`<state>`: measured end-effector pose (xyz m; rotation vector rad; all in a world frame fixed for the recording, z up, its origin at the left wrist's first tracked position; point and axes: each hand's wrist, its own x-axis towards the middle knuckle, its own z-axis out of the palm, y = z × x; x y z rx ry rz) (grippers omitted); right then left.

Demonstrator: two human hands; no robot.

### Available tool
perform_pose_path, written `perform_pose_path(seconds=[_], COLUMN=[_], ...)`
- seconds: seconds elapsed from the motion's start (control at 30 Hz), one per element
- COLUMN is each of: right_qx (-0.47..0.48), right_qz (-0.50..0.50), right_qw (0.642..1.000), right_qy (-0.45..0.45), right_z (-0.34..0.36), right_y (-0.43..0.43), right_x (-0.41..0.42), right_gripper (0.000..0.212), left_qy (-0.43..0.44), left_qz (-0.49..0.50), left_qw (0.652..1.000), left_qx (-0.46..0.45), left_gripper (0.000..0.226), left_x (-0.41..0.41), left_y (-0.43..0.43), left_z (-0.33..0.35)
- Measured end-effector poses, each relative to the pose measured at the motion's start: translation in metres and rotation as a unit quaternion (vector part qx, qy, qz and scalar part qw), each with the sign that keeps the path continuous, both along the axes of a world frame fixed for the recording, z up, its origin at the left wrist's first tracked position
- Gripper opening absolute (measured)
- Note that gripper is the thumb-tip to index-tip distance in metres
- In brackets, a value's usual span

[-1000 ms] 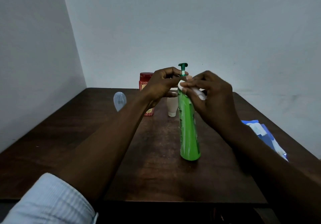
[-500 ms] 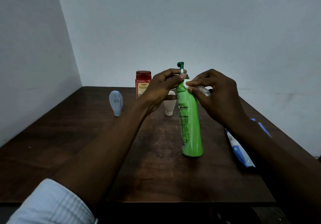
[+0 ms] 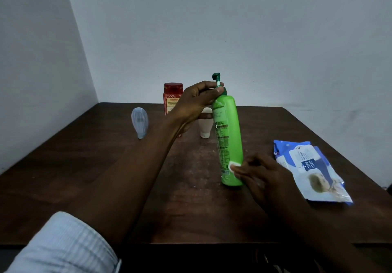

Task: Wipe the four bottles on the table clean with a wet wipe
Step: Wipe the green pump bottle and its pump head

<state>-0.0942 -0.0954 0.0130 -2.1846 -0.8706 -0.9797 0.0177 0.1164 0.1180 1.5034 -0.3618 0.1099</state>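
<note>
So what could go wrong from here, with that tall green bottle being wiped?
1. The green bottle is tall and held only near its top by the left hand. The right hand pushing the wet wipe low on its side could slide or tip the base.
2. The left hand's fingers sit right under the pump; a slip might press it and squirt some out.
3. The white bottle stands close behind and could get knocked over.
</note>
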Motion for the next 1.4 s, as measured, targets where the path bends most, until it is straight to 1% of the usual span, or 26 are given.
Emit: perform_pose_path(seconds=[0.1, 0.17, 0.23, 0.33, 0.47, 0.53, 0.7, 0.83, 0.97, 1.07, 1.23, 1.4], right_qx=[-0.012, -0.019, -0.020, -0.018, -0.019, -0.014, -0.016, 0.001, 0.042, 0.051, 0.072, 0.077], right_qz=[0.003, 0.003, 0.006, 0.005, 0.000, -0.004, -0.007, -0.005, 0.007, 0.001, -0.007, -0.009], right_qw=[1.000, 1.000, 1.000, 1.000, 0.999, 0.999, 1.000, 1.000, 0.999, 0.999, 0.997, 0.997], right_qy=[0.009, 0.014, 0.018, 0.025, 0.028, 0.029, 0.009, 0.009, 0.021, 0.010, -0.010, -0.008], right_z=[-0.012, -0.014, -0.014, -0.015, -0.013, -0.013, -0.007, 0.014, 0.042, 0.063, 0.097, 0.108], right_y=[-0.005, -0.007, -0.008, -0.009, -0.008, -0.010, -0.012, -0.009, -0.005, 0.000, 0.009, 0.014], right_x=[-0.007, -0.009, -0.009, -0.008, -0.009, -0.009, -0.002, 0.015, 0.037, 0.052, 0.073, 0.083], right_gripper=[0.019, 0.018, 0.024, 0.017, 0.023, 0.017, 0.022, 0.017, 0.017, 0.019, 0.013, 0.011], left_qy=[-0.005, -0.006, -0.006, -0.006, -0.004, -0.003, 0.005, 0.002, -0.002, -0.005, -0.013, -0.026], left_qz=[-0.002, -0.004, -0.003, 0.000, 0.001, 0.002, 0.012, 0.012, 0.011, 0.011, 0.018, 0.024], left_qw=[1.000, 1.000, 0.999, 0.999, 0.999, 0.999, 0.999, 0.999, 1.000, 0.999, 0.999, 0.999], left_qx=[0.018, 0.027, 0.032, 0.036, 0.037, 0.038, 0.034, 0.034, 0.029, 0.036, 0.043, 0.032], left_gripper=[0.028, 0.024, 0.022, 0.022, 0.018, 0.016, 0.014, 0.004, 0.008, 0.013, 0.023, 0.017], left_x=[0.001, 0.001, 0.002, 0.003, 0.004, 0.004, 0.004, 0.002, 0.001, 0.002, 0.001, -0.001], left_y=[-0.002, -0.004, -0.005, -0.005, -0.003, -0.002, -0.002, -0.006, -0.007, -0.008, -0.011, -0.013], left_z=[0.002, 0.003, 0.004, 0.003, 0.003, 0.003, 0.003, 0.006, 0.008, 0.009, 0.012, 0.006])
